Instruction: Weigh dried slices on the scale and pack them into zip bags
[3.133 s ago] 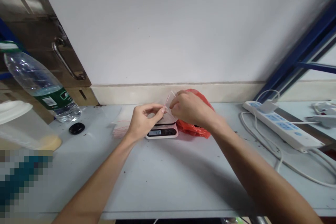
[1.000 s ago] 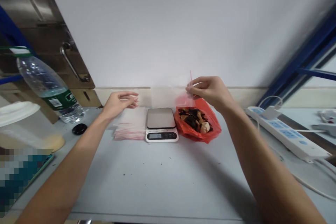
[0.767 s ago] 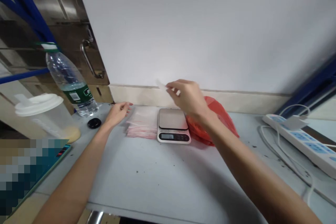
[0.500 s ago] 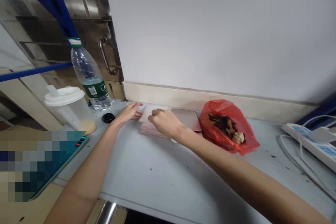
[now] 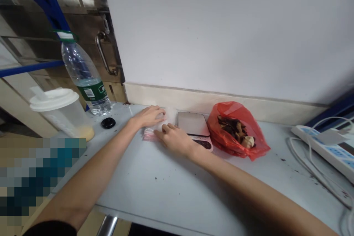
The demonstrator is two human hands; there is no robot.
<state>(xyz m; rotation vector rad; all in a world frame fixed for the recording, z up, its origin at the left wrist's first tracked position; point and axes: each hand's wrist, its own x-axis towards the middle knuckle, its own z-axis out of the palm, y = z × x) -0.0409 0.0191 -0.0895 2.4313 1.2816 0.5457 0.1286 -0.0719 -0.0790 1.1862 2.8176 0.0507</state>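
A stack of clear plastic bags point(image 5: 149, 135) with pinkish-red edges lies on the grey table, left of a small digital scale point(image 5: 193, 123). My left hand point(image 5: 151, 115) rests over the far left part of the stack, palm down, fingers stretched forward and slightly apart. On the near right side of the stack is my right hand point(image 5: 174, 139), its fingers curled and pressed together on the bags. Its fingertips are partly hidden, so how many bags they grip does not show. Right of the scale stands an open red plastic bag point(image 5: 235, 132) holding dark and pale dried pieces.
At the left stand a water bottle point(image 5: 83, 73) and a lidded cup point(image 5: 62, 112), with a round black object point(image 5: 108, 122) near them. A white power strip point(image 5: 326, 147) with cables lies at the right. The wall point(image 5: 221, 37) rises behind the table point(image 5: 143, 191).
My left hand has moved right onto the bags. My right hand has come down nearer the front of the stack, showing more of the scale. The view has shifted slightly.
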